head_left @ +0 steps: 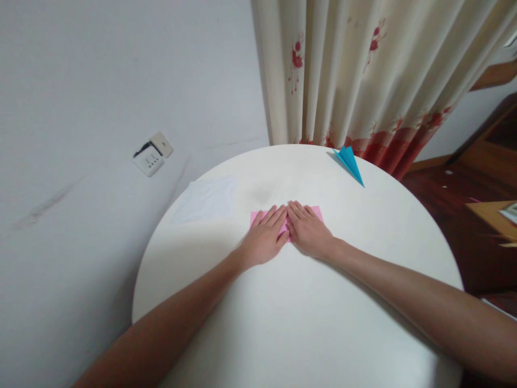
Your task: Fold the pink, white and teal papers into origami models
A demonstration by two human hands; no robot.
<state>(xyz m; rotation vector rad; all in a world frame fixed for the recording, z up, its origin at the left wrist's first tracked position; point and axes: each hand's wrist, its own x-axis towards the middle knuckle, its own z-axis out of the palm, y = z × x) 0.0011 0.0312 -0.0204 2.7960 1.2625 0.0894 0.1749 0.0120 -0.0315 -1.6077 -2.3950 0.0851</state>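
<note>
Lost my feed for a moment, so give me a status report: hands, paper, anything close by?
Left hand and right hand flat on pink paper. Blue paper plane at far table edge, white sheet left. Both apart.

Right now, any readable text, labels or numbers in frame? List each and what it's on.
None readable.
Pink paper under the left hand and right hand: no print visible.
Blue paper plane: blank.
Wall socket: holes only, any marking too small to read.
Curtain: red flower pattern, no words.
</note>
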